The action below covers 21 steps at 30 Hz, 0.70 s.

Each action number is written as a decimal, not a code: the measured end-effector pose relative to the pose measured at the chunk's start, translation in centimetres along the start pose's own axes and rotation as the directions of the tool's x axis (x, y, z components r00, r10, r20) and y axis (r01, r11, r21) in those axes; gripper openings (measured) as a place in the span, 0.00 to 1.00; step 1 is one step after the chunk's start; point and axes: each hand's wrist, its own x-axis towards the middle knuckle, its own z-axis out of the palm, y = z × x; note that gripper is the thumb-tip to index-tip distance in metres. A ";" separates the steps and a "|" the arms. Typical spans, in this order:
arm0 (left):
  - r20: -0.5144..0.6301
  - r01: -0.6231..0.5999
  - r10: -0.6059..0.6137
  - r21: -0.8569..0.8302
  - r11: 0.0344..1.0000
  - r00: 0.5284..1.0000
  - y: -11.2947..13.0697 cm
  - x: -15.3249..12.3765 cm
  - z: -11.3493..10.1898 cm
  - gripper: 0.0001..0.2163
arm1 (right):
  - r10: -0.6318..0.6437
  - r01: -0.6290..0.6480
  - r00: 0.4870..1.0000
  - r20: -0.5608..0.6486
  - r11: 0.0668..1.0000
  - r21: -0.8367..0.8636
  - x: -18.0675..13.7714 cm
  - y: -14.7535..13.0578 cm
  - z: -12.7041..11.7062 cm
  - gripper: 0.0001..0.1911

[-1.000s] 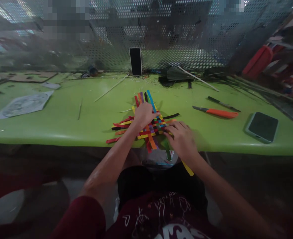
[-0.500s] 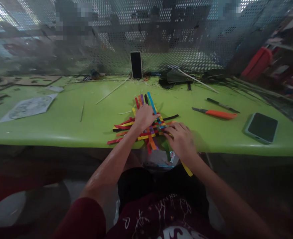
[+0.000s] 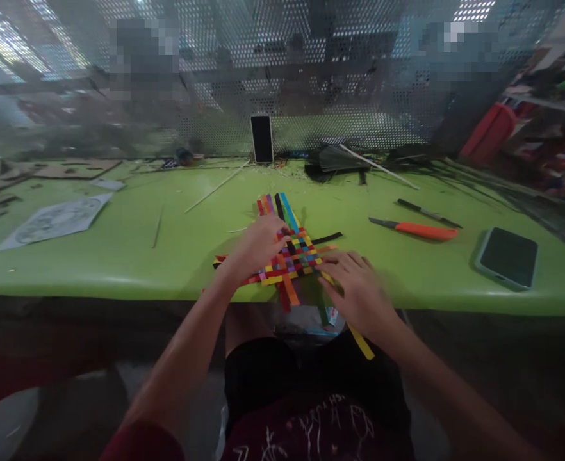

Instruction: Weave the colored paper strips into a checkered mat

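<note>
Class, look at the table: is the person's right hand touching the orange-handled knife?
Apart. The head view shows green tabletop between the right hand and the orange-handled knife, which lies farther back and to the right.

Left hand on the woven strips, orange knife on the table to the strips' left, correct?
Wrong side: the head view shows the orange knife right of the woven strips. It does lie on the table, and the left hand is on the strips.

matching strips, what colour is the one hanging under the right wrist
That strip is yellow; head view shows it.
</note>
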 end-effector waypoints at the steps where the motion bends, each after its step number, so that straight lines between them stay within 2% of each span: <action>1: -0.023 -0.061 0.061 -0.001 0.998 0.998 0.5 -1.1 -0.4 0.07 | -0.010 0.010 1.000 -0.012 0.999 0.035 -0.1 0.1 -0.6 0.10; 3: -0.054 -0.171 0.168 -0.062 0.983 0.984 1.5 -3.6 -1.2 0.09 | -0.014 0.018 0.999 -0.035 0.995 0.099 0.0 0.4 -1.9 0.10; 5: -0.088 -0.211 0.199 -0.162 0.964 0.976 2.0 -6.7 -1.9 0.10 | -0.023 0.030 0.999 -0.048 0.988 0.149 0.4 1.1 -3.0 0.10; 6: -0.069 -0.190 0.180 -0.189 0.963 0.981 2.0 -8.3 -2.1 0.10 | -0.031 0.038 0.998 -0.045 0.985 0.169 0.8 1.6 -3.4 0.10; 7: -0.097 -0.165 0.148 -0.194 0.967 0.984 1.8 -9.9 -2.3 0.09 | -0.033 0.038 0.999 -0.033 0.982 0.185 1.4 2.2 -3.6 0.10; 9: -0.202 -0.127 0.089 -0.183 0.975 0.975 0.7 -12.7 -2.6 0.08 | -0.004 -0.001 1.000 0.027 0.980 0.199 3.0 3.5 -3.6 0.08; 12: -0.321 -0.022 -0.031 -0.161 0.987 0.947 -1.3 -15.7 -2.6 0.08 | 0.088 -0.141 0.970 0.226 0.963 0.230 6.7 5.4 -2.4 0.08; 15: -0.381 0.091 -0.157 -0.184 0.979 0.911 -2.8 -17.0 -2.4 0.06 | 0.144 -0.280 0.906 0.397 0.909 0.309 11.1 6.8 -0.3 0.09; 18: -0.458 0.130 -0.206 -0.191 0.973 0.865 -2.9 -16.8 -1.9 0.05 | 0.215 -0.347 0.886 0.412 0.896 0.278 14.6 7.3 2.1 0.10; 21: -0.514 0.082 -0.150 -0.153 0.985 0.845 -1.7 -15.9 -1.0 0.09 | 0.210 -0.339 0.885 0.415 0.902 0.266 16.2 7.0 4.1 0.07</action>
